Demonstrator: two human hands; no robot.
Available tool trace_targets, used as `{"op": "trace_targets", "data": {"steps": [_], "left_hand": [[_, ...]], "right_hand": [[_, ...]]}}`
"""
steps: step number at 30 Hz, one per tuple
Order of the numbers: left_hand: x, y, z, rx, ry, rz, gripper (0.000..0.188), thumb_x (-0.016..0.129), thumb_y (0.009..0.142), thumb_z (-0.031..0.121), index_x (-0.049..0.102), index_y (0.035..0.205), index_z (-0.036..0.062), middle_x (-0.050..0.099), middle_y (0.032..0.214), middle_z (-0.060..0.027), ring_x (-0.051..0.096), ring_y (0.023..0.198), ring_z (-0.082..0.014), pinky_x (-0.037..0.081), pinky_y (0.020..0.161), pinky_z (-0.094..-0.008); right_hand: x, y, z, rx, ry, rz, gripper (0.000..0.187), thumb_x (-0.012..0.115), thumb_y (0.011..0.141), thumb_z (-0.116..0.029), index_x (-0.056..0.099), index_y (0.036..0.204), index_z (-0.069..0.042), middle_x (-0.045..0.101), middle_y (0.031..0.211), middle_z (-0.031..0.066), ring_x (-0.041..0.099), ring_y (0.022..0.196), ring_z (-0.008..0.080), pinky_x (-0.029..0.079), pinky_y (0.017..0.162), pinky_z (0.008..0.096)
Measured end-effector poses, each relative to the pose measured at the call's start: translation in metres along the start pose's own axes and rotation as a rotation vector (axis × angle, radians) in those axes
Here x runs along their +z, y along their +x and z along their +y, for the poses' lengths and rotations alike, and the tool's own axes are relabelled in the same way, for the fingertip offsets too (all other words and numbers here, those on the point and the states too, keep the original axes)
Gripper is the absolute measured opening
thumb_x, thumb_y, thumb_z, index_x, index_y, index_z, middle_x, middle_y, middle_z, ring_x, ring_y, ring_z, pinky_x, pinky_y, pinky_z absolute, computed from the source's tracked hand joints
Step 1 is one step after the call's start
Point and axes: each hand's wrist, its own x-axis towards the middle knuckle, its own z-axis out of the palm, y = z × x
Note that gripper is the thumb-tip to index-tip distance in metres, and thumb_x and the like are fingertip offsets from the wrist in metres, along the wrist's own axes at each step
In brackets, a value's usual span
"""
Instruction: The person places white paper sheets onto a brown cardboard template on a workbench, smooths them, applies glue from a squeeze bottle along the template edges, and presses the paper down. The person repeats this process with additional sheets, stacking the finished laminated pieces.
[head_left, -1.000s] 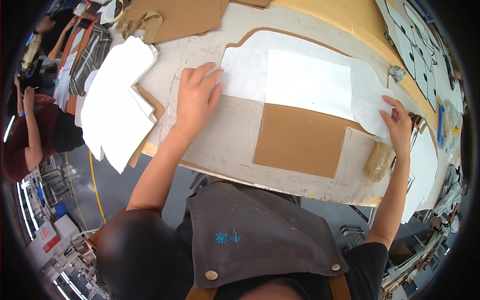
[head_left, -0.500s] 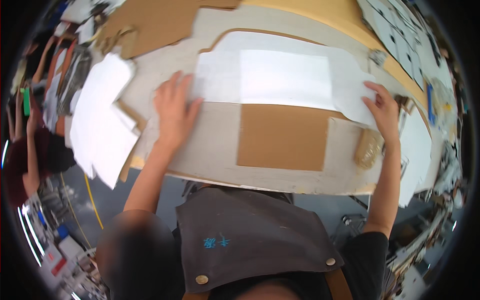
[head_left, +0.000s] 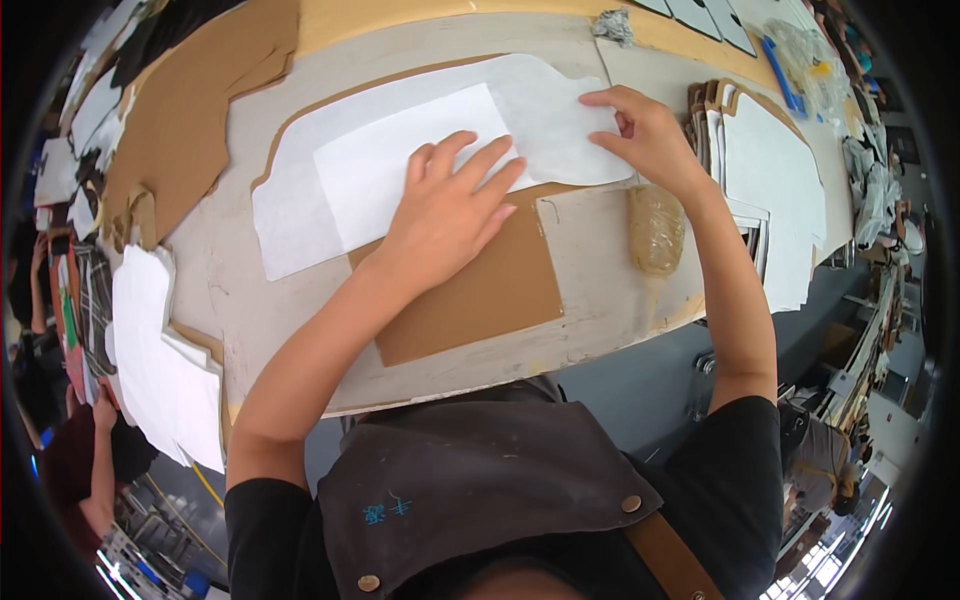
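Note:
A wide white panel [head_left: 570, 120] with a curved outline lies flat on the table, its brown underside showing along the far edge. On it rests a brighter white rectangle [head_left: 360, 170], and a brown rectangular piece [head_left: 470, 300] extends from there toward me. My left hand [head_left: 445, 210] lies over the white rectangle's right part, fingers spread, covering some of it and of the brown piece. At the panel's right end is my right hand [head_left: 640, 130], its thumb and index finger apart on the sheet and the other fingers bent.
A lump wrapped in clear brownish film [head_left: 656, 230] sits below my right hand. Stacked white-and-brown panels [head_left: 770, 170] stand at the right, more white pieces [head_left: 160, 340] at the left. Large brown sheets [head_left: 200, 120] lie far left; a blue tool [head_left: 783, 75] lies far right.
My left hand has moved right from the table beside the panel onto the white rectangle. My right hand stays at the panel's right end. The whole view has turned and shifted.

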Motion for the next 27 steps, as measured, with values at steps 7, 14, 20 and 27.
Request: {"op": "trace_targets", "data": {"steps": [7,14,20,27], "left_hand": [[0.028,0.012,0.006,0.119,-0.012,-0.049,0.031,0.068,0.09,0.022,0.068,0.119,0.0125,0.053,0.141,-0.0061,0.043,0.13,-0.0315,0.033,0.104,-0.0486],[0.033,0.011,0.011,0.119,0.023,-0.059,0.032,0.069,0.089,0.021,0.068,0.119,0.0126,0.053,0.14,-0.007,0.043,0.13,-0.0311,0.033,0.103,-0.0487],[0.035,0.01,0.011,0.108,0.03,-0.079,0.032,0.07,0.088,0.021,0.068,0.119,0.0129,0.052,0.141,-0.0076,0.043,0.131,-0.0312,0.033,0.103,-0.049],[0.033,0.014,0.012,0.117,0.02,-0.071,0.033,0.069,0.089,0.021,0.068,0.121,0.0144,0.05,0.144,-0.007,0.04,0.132,-0.0322,0.032,0.103,-0.0494]], "right_hand": [[0.003,-0.002,0.008,-0.045,0.004,-0.031,0.039,0.073,0.079,-0.004,0.068,0.118,-0.007,0.064,0.096,0.0082,0.053,0.073,0.0219,0.049,0.07,0.0345],[0.007,0.002,0.021,-0.121,-0.03,-0.039,0.043,0.074,0.078,0.0,0.066,0.12,-0.006,0.062,0.096,0.0076,0.05,0.071,0.0208,0.048,0.067,0.0335],[0.01,0.003,0.023,-0.14,-0.029,-0.059,0.037,0.071,0.077,0.003,0.066,0.114,-0.004,0.061,0.096,0.0087,0.052,0.071,0.0216,0.048,0.067,0.0338],[0.002,-0.003,0.014,0.065,-0.149,-0.032,0.054,0.072,0.081,-0.003,0.051,0.13,-0.008,0.055,0.119,0.0112,0.059,0.091,0.0258,0.051,0.083,0.0384]]}}
